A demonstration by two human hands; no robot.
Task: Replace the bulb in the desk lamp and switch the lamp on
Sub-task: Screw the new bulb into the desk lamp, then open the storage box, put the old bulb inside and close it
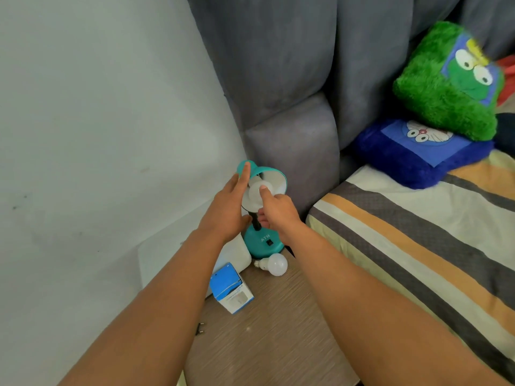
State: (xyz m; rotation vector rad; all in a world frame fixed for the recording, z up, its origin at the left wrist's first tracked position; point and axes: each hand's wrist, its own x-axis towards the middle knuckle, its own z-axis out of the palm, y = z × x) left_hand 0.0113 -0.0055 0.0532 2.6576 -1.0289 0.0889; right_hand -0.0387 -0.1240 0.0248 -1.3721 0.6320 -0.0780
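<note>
A teal desk lamp [263, 242] stands on a brown bedside table [267, 335]. Its shade [274, 176] is tipped toward me, white inside. My left hand [228, 207] holds the shade from the left side. My right hand [276, 210] has its fingertips around a white bulb [255, 192] sitting in the shade's socket. A second white bulb [274, 264] lies on its side on the table just in front of the lamp base. The black rocker switch [269, 242] shows on the base.
A blue and white bulb box [231, 288] stands near the table's left edge beside a white object [237, 254]. A black plug [199, 328] lies by my left forearm. A grey headboard [295, 151], striped bed [418, 232] and plush cushions [446, 84] are to the right.
</note>
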